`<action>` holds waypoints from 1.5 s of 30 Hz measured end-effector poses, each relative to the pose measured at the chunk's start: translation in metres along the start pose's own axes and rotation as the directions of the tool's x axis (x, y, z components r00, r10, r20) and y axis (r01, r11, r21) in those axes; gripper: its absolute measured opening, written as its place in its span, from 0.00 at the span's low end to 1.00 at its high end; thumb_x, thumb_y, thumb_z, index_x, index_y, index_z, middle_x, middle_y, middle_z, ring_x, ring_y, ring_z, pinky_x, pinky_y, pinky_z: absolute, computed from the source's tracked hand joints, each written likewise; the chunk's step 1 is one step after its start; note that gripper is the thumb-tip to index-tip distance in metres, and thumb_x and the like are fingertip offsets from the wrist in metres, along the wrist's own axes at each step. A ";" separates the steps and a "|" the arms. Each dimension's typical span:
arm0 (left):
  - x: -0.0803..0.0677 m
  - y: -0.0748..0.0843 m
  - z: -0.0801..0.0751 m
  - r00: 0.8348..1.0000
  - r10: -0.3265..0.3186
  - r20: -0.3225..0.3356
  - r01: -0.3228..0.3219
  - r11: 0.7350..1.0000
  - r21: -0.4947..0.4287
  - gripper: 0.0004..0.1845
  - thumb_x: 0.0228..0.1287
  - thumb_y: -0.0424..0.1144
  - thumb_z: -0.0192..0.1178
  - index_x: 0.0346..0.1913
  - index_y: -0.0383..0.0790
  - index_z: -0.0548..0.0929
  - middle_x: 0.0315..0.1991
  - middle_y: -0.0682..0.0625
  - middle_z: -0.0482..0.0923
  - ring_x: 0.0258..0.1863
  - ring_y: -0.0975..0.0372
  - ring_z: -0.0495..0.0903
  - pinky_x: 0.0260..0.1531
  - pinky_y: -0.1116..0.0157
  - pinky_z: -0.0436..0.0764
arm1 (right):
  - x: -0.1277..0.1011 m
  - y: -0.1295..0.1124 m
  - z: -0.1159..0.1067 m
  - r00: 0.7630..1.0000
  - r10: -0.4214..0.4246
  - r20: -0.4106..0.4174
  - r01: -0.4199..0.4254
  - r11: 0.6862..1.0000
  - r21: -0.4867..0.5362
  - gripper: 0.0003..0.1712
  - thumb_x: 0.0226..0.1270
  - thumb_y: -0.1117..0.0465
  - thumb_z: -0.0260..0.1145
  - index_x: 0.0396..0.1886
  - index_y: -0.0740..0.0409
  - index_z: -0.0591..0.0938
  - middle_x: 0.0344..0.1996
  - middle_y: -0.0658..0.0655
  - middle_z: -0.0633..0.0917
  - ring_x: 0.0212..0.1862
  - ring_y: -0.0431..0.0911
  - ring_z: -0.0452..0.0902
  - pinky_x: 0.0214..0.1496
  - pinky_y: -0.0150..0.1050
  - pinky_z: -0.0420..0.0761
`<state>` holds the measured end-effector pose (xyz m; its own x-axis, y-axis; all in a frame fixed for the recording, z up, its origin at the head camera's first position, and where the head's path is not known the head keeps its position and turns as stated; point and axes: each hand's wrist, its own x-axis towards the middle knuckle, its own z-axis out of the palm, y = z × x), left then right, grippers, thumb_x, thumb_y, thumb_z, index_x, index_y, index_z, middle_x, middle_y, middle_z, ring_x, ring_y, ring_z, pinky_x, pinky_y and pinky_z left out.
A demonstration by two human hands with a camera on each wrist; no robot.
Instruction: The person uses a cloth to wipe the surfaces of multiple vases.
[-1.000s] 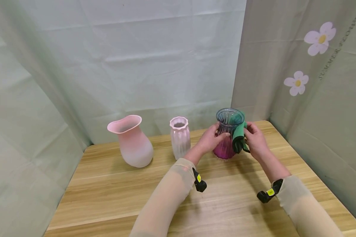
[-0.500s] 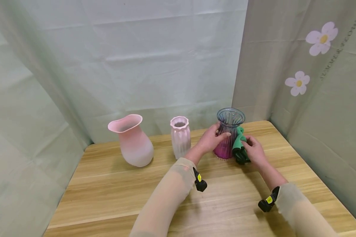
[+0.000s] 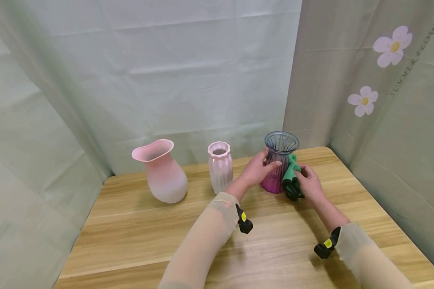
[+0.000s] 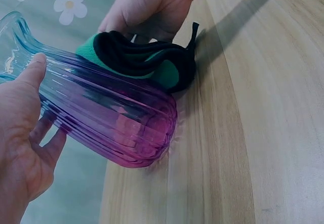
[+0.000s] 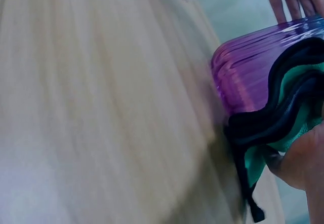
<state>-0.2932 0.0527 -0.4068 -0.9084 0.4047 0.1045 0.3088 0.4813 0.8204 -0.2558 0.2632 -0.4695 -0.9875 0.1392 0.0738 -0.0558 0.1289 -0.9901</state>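
As before, hands (image 3: 256, 170) round vase (image 3: 279, 160), cloth (image 3: 291, 180) lower, near its base.

A light wooden table (image 3: 137, 237) with pale grain runs wall to wall, its far right corner rounded. On it, three vases stand upright along the back edge: a wide-lipped matte pink vase (image 3: 160, 172) at the left, well apart from a slim ribbed pale-pink ceramic vase (image 3: 220, 166) in the middle, and near that, a ribbed glass vase shading from blue rim to purple base (image 3: 277, 162) at the right (its foot sits flat on the wood, plain in the left wrist view).
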 end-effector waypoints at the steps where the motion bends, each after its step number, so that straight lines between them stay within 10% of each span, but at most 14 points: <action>1: 0.000 0.000 0.000 1.000 0.002 -0.001 -0.002 1.000 -0.001 0.46 0.73 0.59 0.60 0.81 0.36 0.56 0.79 0.43 0.57 0.75 0.53 0.61 0.72 0.57 0.65 | 0.001 -0.001 0.001 1.000 -0.009 -0.010 0.009 1.000 0.018 0.16 0.81 0.61 0.56 0.59 0.68 0.73 0.48 0.48 0.79 0.49 0.36 0.73 0.51 0.26 0.74; 12: 0.000 -0.001 0.001 1.000 0.008 -0.007 -0.008 1.000 -0.015 0.45 0.73 0.57 0.61 0.81 0.37 0.57 0.78 0.42 0.58 0.74 0.53 0.63 0.70 0.58 0.68 | 0.009 -0.045 0.005 0.997 -0.074 -0.002 0.072 0.972 0.222 0.04 0.82 0.63 0.56 0.48 0.52 0.77 0.38 0.42 0.79 0.40 0.35 0.74 0.37 0.24 0.75; 16: 0.000 -0.001 0.001 1.000 0.008 -0.009 -0.008 1.000 -0.005 0.44 0.73 0.56 0.62 0.81 0.37 0.57 0.78 0.42 0.60 0.73 0.53 0.66 0.69 0.58 0.70 | 0.010 -0.062 0.005 0.999 -0.053 0.002 0.048 0.914 0.402 0.08 0.81 0.64 0.57 0.42 0.47 0.79 0.36 0.44 0.80 0.37 0.35 0.74 0.30 0.26 0.75; 24: -0.001 0.000 0.003 1.000 0.003 0.007 -0.003 1.000 0.023 0.44 0.74 0.56 0.61 0.81 0.38 0.55 0.78 0.42 0.59 0.73 0.52 0.65 0.70 0.57 0.69 | 0.010 -0.080 0.001 0.999 -0.019 -0.042 0.041 0.804 0.593 0.06 0.77 0.62 0.64 0.37 0.46 0.81 0.37 0.43 0.82 0.40 0.37 0.75 0.47 0.40 0.67; 45: -0.006 0.007 0.005 0.998 -0.002 -0.057 -0.001 0.999 -0.050 0.46 0.70 0.57 0.63 0.81 0.42 0.55 0.76 0.43 0.64 0.73 0.53 0.66 0.71 0.53 0.67 | 0.003 -0.067 -0.047 0.998 -0.051 -0.024 0.055 0.818 0.572 0.03 0.76 0.63 0.64 0.45 0.51 0.79 0.42 0.46 0.82 0.43 0.39 0.78 0.50 0.43 0.69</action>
<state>-0.2845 0.0578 -0.4050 -0.9237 0.3586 0.1348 0.2950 0.4413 0.8475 -0.2479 0.3011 -0.3974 -0.9797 0.1556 0.1267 -0.1843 -0.4488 -0.8744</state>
